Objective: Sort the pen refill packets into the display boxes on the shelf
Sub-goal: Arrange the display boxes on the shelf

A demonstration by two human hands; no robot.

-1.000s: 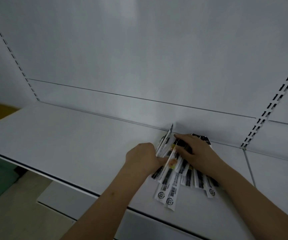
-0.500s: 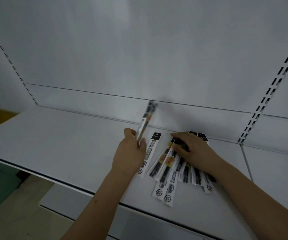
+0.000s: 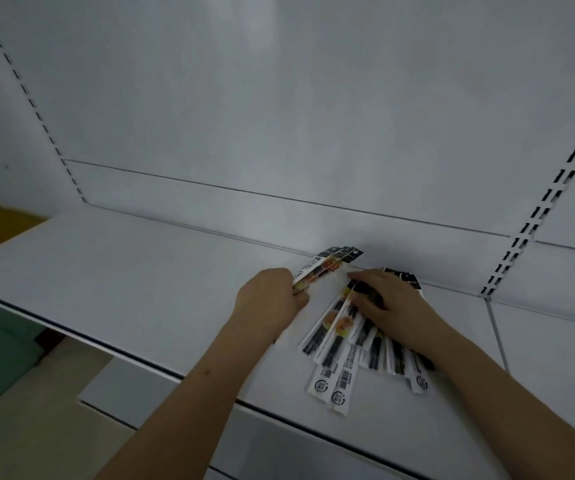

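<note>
— What is held by the left hand (image 3: pixel 268 299)?
— A few refill packets (image 3: pixel 327 268), gripped in curled fingers above the shelf (image 3: pixel 123 271).
— And the right hand (image 3: pixel 391 306)?
— Laid flat on the fanned packets (image 3: pixel 345 344) on the shelf.

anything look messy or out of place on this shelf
The refill packets lie in a loose, overlapping fan under the right hand, not squared up. No display boxes show on the shelf. The left hand holds a few packets.
</note>
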